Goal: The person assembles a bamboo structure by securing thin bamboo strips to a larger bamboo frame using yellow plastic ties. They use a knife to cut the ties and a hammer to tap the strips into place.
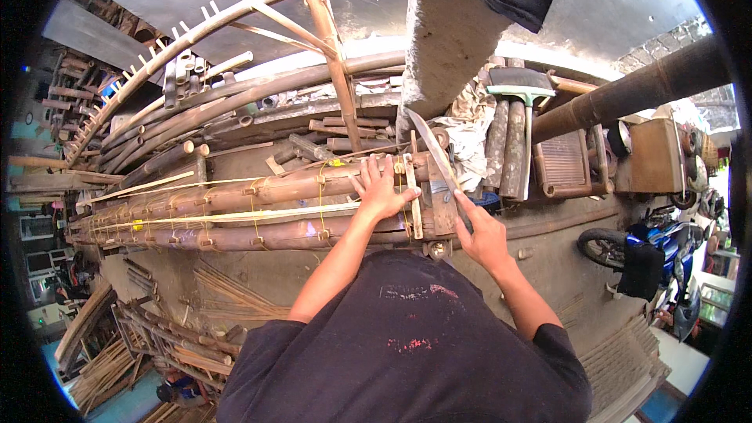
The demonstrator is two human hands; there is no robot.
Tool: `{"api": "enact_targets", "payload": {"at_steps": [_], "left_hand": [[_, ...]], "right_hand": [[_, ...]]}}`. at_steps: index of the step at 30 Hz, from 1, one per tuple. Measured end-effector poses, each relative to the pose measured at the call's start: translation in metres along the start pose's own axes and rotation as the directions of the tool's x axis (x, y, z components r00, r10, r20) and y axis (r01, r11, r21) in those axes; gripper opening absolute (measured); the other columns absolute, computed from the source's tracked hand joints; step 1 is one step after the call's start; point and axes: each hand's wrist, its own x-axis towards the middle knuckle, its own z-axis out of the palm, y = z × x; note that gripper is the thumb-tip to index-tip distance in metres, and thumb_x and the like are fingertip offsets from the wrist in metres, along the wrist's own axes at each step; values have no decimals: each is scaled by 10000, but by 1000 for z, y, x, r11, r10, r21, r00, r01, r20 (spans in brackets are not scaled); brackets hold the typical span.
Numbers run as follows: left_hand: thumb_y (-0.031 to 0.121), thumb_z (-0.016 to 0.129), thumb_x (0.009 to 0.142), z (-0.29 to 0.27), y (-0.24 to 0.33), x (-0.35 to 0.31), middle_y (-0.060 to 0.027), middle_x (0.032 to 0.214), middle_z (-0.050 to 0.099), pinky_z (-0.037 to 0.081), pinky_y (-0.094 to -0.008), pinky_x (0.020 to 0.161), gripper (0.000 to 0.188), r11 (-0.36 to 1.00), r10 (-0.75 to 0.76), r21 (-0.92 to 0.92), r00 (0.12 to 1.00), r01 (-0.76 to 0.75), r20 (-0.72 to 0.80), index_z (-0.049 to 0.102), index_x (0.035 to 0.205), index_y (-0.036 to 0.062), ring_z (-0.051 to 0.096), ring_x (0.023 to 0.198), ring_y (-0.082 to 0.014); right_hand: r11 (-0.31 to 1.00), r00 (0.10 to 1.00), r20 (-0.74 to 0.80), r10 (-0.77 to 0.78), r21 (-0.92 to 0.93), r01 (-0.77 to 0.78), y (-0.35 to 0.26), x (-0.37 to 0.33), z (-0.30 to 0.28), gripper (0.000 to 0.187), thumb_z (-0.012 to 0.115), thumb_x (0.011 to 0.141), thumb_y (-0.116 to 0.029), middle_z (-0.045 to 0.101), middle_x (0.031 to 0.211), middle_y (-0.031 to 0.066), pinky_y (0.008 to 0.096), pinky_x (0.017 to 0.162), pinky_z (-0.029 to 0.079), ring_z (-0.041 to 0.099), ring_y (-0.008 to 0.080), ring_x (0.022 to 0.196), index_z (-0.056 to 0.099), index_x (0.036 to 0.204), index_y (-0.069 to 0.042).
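Observation:
My right hand (484, 236) is wrapped round the handle of a machete (435, 153). Its long blade points up and away from me, past the right end of the bench. My left hand (382, 192) lies with fingers spread on a thick bamboo pole (290, 185), its thumb close to a short pale bamboo crosspiece (413, 204). In front of that pole runs a second bamboo pole (235, 236), nearer my body. Yellow string (205, 211) ties the poles at intervals. Thin pale bamboo strips (301, 214) stretch along the gap between them.
Behind the bench stands a curved bamboo rack with pegs (211, 22). A concrete pillar (442, 39) rises beyond the machete. Bamboo offcuts (341, 129) lie behind the poles. To the right are a slatted bamboo panel (562, 163) and a blue motorcycle (662, 254). Split strips (235, 294) lie on the floor.

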Motion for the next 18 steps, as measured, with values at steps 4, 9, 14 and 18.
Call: {"api": "enact_targets", "payload": {"at_steps": [4,9,14,18], "left_hand": [[694,713,749,-2,3,0,-296,1653,39,-107,-670,1158,1195,1000,-7,12,1000,7,12,170,1609,66,-68,1536,-451],[697,714,741,-1,2,1,-295,1653,43,-108,-676,1155,1205,1000,-21,21,1000,21,15,167,1609,66,-68,1533,-460],[724,702,730,4,2,1,-294,1653,40,-110,-684,1149,1229,1000,-12,4,1000,12,17,161,1609,56,-60,1531,-466],[721,709,727,0,0,5,-303,1650,27,-105,-694,1143,1244,1000,-7,15,1000,7,25,148,1607,44,-58,1525,-481]], "right_hand": [[990,990,23,-137,17,137,10,24,1,521,703,904,-216,639,866,107,429,642,519,641,326,717,565,1405,-189],[937,936,-92,-339,-120,328,15,39,-2,473,724,876,-207,637,863,75,389,582,489,618,274,664,634,1340,-222],[869,917,28,-397,-312,385,46,39,17,450,754,833,-186,626,856,54,365,554,463,589,250,620,692,1277,-226],[917,909,-184,-375,-216,334,30,51,0,429,752,820,-165,607,825,51,363,561,465,584,243,626,714,1242,-234]]}}
